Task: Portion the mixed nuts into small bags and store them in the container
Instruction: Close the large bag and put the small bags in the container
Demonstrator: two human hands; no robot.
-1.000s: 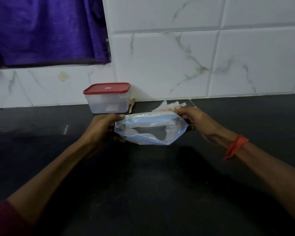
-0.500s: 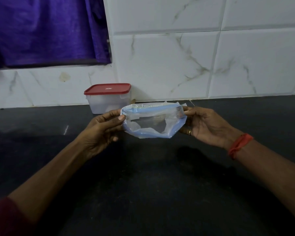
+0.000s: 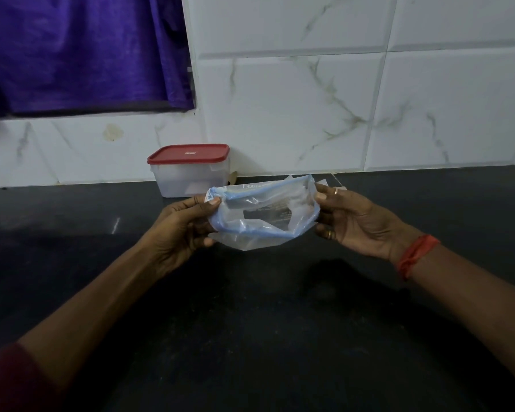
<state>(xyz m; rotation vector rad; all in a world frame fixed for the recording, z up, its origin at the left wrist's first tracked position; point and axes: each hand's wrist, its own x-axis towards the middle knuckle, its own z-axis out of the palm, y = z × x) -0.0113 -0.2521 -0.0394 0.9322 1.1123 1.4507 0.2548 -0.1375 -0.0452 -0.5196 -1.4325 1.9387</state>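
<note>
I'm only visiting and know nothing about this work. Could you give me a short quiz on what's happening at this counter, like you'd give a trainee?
1. True or false: the clear bag with the blue zip, held between the left hand and the right hand, has its mouth sealed shut.
2. Where is the red lid? A) inside the bag B) on the container by the wall C) in the right hand
3. Fill in: the red band is worn on the ___ wrist.

Key: 1 false, the mouth is spread open; 2 B; 3 right.
</note>
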